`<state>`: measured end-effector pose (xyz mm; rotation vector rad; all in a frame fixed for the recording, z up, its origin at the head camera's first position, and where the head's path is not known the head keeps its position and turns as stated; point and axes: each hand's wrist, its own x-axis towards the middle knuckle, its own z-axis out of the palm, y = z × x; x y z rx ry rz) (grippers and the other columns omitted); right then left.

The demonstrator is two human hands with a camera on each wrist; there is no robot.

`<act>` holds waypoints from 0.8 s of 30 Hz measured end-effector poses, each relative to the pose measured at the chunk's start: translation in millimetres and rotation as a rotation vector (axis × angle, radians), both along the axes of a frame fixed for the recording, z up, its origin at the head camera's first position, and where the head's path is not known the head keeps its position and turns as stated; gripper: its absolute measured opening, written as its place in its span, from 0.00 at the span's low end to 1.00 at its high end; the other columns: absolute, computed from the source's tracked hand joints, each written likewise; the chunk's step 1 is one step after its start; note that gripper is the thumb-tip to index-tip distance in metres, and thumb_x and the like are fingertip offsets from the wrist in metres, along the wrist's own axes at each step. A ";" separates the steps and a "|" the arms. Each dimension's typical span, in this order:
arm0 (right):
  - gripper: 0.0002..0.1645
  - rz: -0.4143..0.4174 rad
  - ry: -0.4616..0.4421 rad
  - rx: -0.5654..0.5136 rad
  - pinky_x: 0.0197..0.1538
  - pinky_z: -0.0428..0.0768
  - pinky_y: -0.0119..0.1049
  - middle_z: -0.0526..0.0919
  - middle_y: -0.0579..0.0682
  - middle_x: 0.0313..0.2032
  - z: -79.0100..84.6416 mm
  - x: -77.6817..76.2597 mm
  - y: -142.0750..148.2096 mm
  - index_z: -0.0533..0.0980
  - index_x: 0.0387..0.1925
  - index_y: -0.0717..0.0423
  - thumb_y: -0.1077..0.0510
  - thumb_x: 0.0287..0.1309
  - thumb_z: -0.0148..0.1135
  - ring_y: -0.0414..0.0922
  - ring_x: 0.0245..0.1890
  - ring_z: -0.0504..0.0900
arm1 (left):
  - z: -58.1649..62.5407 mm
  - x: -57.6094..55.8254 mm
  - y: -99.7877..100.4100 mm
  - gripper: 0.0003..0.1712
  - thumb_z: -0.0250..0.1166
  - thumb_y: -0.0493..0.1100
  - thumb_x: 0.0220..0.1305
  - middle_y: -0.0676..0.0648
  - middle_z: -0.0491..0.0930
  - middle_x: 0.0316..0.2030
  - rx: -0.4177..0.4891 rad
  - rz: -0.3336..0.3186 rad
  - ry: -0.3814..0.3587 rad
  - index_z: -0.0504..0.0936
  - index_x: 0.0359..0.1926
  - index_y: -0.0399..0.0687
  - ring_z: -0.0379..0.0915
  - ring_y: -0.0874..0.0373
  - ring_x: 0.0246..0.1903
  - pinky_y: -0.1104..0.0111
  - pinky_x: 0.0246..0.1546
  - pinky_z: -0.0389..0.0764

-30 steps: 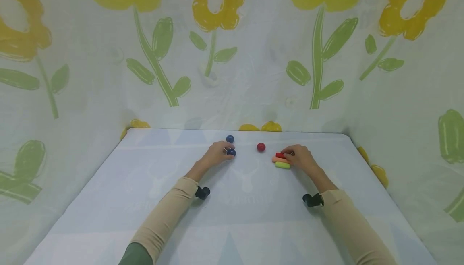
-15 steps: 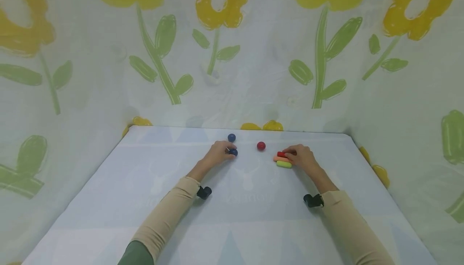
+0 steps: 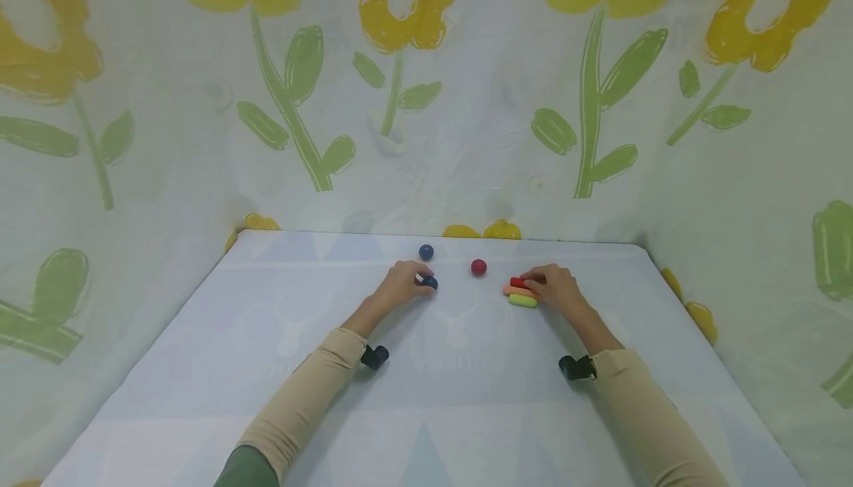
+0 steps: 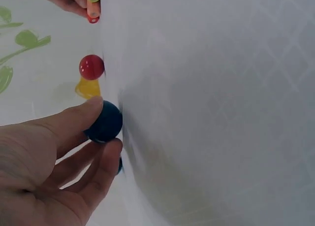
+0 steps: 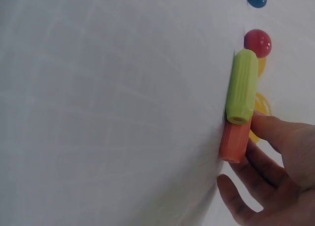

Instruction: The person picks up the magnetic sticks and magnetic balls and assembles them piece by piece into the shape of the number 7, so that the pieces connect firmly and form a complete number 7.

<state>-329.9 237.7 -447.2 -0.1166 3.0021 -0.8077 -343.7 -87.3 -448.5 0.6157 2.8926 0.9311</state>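
Note:
My left hand (image 3: 401, 283) pinches a glossy dark blue ball (image 4: 106, 122) between thumb and fingers, low over the white table. A second blue ball (image 3: 426, 252) rests just behind it. To the right sits a red ball (image 3: 478, 267), touched by neither hand. Farther right, my right hand (image 3: 556, 289) holds a short red stick (image 3: 517, 282) at its right end, with thumb and fingertips about it. In front of that lie a ribbed orange stick (image 5: 235, 141) and a ribbed yellow-green stick (image 5: 242, 88), side by side. The right wrist view hides the red stick.
The white table (image 3: 460, 383) has a back edge just beyond the balls. A flower-printed cloth (image 3: 466, 102) hangs behind and at both sides. Each wrist carries a small black camera (image 3: 375, 357).
The left hand has shifted slightly to the right and nearer with its blue ball, widening the gap to the back ball. The right hand and the sticks have hardly moved.

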 end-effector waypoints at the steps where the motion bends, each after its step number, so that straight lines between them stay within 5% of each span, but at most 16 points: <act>1: 0.17 -0.001 -0.001 -0.001 0.59 0.75 0.54 0.83 0.61 0.51 -0.2 0.2 -0.2 0.81 0.53 0.59 0.56 0.67 0.59 0.55 0.51 0.78 | 0.6 1.2 -0.4 0.20 0.72 0.41 0.58 0.44 0.85 0.47 -0.007 0.002 -0.005 0.84 0.52 0.43 0.81 0.53 0.46 0.63 0.50 0.81; 24: 0.18 -0.003 -0.011 -0.035 0.59 0.77 0.51 0.82 0.61 0.53 -2.0 -0.6 1.9 0.80 0.54 0.57 0.55 0.67 0.60 0.54 0.50 0.77 | 10.3 19.1 3.3 0.19 0.73 0.44 0.57 0.48 0.87 0.44 -0.056 -0.063 -0.069 0.85 0.50 0.45 0.80 0.58 0.42 0.66 0.48 0.81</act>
